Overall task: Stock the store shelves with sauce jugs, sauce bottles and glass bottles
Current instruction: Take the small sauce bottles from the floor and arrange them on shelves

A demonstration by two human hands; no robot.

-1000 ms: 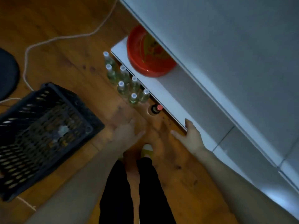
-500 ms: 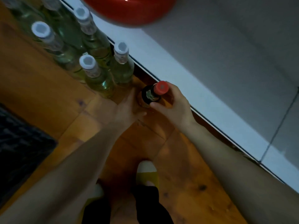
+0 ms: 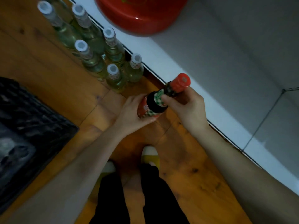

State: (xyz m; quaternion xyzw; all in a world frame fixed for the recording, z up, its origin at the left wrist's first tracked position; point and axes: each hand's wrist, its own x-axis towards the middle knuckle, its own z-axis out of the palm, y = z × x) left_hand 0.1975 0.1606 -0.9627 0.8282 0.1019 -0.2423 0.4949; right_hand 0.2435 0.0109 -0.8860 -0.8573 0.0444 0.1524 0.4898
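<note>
The wooden floor fills the left and the bottom of the view. A white shelf runs along the right, low down by the floor. A black crate sits on the floor at the left, with something pale inside it that is too blurred to name. A red basin stands on the shelf at the top. 6 glass bottles with pale caps stand upright in a cluster on the floor, just beside the shelf's front edge.

The left hand wraps around the lower body of the sauce bottle. The right hand curls its fingers around the neck, below the red cap. The bottle is tilted above the floor, cap towards the shelf, near the closest glass bottle. 2 slippers show below.
</note>
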